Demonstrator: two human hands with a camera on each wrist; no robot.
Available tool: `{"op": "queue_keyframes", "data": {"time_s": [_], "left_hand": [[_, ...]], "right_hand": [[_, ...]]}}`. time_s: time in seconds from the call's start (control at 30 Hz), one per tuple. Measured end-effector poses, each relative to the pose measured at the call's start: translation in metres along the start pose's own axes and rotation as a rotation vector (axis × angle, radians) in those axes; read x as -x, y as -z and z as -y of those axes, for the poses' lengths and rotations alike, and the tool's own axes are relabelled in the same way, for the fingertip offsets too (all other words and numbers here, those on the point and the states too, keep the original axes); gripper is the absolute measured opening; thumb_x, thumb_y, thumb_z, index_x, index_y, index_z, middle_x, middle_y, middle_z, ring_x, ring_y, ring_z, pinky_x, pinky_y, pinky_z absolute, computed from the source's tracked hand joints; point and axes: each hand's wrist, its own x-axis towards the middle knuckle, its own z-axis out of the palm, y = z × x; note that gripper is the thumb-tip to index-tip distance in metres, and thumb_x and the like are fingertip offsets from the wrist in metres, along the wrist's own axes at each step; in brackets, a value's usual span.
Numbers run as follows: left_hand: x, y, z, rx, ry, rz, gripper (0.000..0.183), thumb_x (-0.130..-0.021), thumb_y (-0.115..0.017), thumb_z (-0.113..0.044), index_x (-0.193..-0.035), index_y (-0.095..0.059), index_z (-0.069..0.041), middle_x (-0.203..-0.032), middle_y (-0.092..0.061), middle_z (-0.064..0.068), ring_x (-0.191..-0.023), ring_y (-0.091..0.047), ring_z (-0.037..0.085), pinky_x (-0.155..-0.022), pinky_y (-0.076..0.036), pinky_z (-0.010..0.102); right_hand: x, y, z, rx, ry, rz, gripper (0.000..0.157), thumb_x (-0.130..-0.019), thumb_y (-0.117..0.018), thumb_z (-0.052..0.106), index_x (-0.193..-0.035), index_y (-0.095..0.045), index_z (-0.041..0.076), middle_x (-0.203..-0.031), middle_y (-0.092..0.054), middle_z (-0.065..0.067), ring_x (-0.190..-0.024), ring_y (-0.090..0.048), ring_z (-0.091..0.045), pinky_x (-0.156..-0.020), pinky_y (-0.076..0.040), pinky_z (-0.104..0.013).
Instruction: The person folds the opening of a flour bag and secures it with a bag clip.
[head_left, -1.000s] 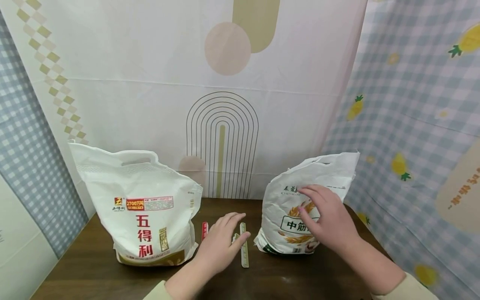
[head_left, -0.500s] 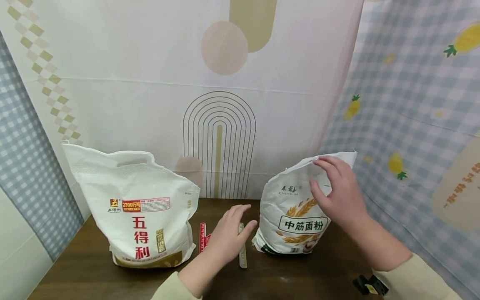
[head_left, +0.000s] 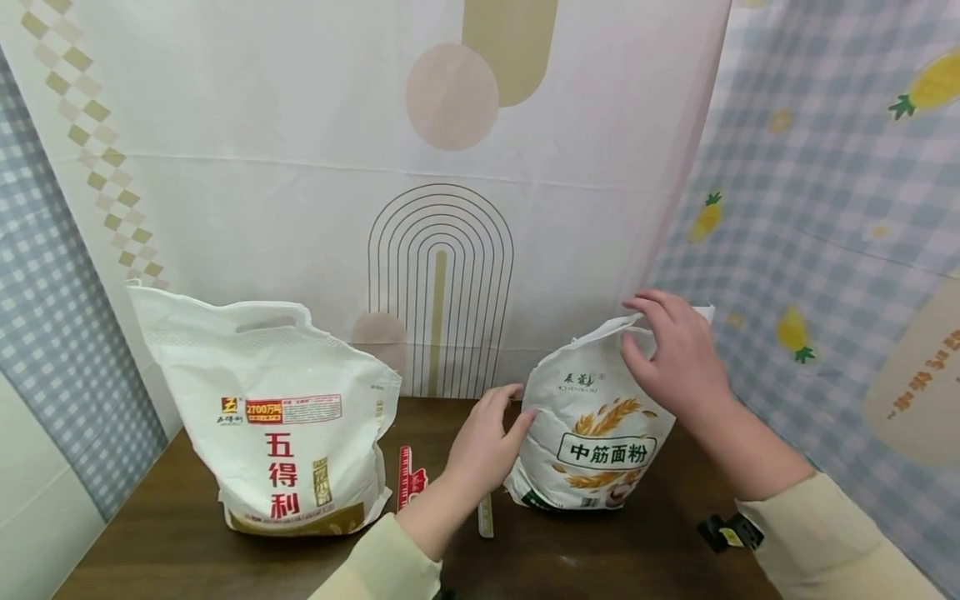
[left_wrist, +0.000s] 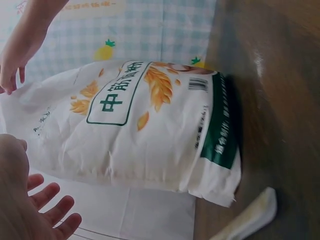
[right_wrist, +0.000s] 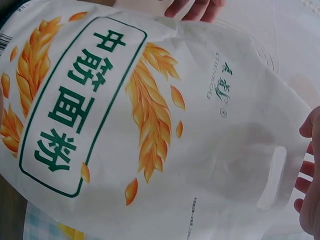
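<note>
A white flour bag point(head_left: 592, 417) with wheat ears and green lettering stands upright on the brown table. My right hand point(head_left: 678, 358) is at its top edge, thumb in front and fingers spread towards the far side. The right wrist view shows this hand point(right_wrist: 312, 190) beside the handle slot, its fingers loosely bent and not closed. Along the bag's left side is my left hand point(head_left: 487, 442), its fingertips close to or touching the bag. In the left wrist view the left hand's point(left_wrist: 25, 200) fingers are spread and hold nothing.
A second, larger white flour bag point(head_left: 292, 433) with red lettering stands at the left. Between the bags lie a red ruler-like strip point(head_left: 406, 475) and a pale ruler-like strip point(head_left: 486, 517), partly behind my left arm. A white printed cloth point(head_left: 300, 217) hangs behind the table point(head_left: 570, 575).
My right hand has risen from the front of the right flour bag to its top edge. My left hand has moved right, from above the strips to that bag's left side.
</note>
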Motion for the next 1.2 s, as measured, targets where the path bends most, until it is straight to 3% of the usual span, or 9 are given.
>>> {"op": "queue_keyframes", "data": {"time_s": [0.3,0.53,0.67,0.93,1.2], "left_hand": [[-0.020,-0.009,-0.005,0.093,0.022,-0.041,0.048,-0.093,-0.039,-0.055,-0.130,-0.049,-0.027,-0.123,-0.053,-0.010,-0.109,-0.053,0.008,-0.087,-0.047,0.034],[-0.030,-0.012,-0.007,0.138,0.000,-0.077,0.036,-0.094,-0.041,-0.051,-0.118,-0.058,-0.030,-0.107,-0.060,-0.012,-0.096,-0.059,0.007,-0.078,-0.049,0.030],[-0.033,-0.012,-0.008,0.129,-0.013,-0.093,0.032,-0.094,-0.044,-0.048,-0.111,-0.063,-0.030,-0.103,-0.063,-0.012,-0.092,-0.060,0.006,-0.075,-0.050,0.029],[-0.036,-0.011,-0.009,0.084,-0.030,-0.131,0.028,-0.094,-0.048,-0.043,-0.105,-0.068,-0.026,-0.106,-0.065,-0.011,-0.095,-0.061,0.005,-0.076,-0.051,0.029],[-0.036,-0.011,-0.009,0.037,-0.047,-0.162,0.025,-0.093,-0.051,-0.041,-0.101,-0.069,-0.026,-0.100,-0.066,-0.012,-0.091,-0.062,0.005,-0.074,-0.051,0.030]], "right_hand": [[-0.008,0.000,-0.012,0.019,-0.035,0.112,0.020,-0.081,-0.059,0.016,-0.100,-0.065,0.011,-0.111,-0.060,-0.007,-0.108,-0.052,-0.028,-0.091,-0.034,-0.051],[-0.012,0.002,-0.016,0.014,-0.069,0.189,0.013,-0.084,-0.060,0.018,-0.094,-0.067,0.013,-0.107,-0.062,-0.006,-0.104,-0.054,-0.029,-0.092,-0.033,-0.051],[-0.014,0.003,-0.018,-0.006,-0.098,0.239,0.012,-0.085,-0.061,0.019,-0.095,-0.067,0.015,-0.107,-0.063,-0.006,-0.105,-0.054,-0.029,-0.094,-0.031,-0.052],[-0.016,0.003,-0.026,-0.009,-0.061,0.266,0.011,-0.082,-0.066,0.010,-0.092,-0.069,0.014,-0.103,-0.065,-0.006,-0.100,-0.057,-0.030,-0.093,-0.034,-0.053],[-0.016,0.004,-0.035,-0.048,-0.077,0.317,0.015,-0.084,-0.066,0.008,-0.096,-0.070,0.014,-0.108,-0.064,-0.007,-0.105,-0.055,-0.030,-0.092,-0.037,-0.050]]}}
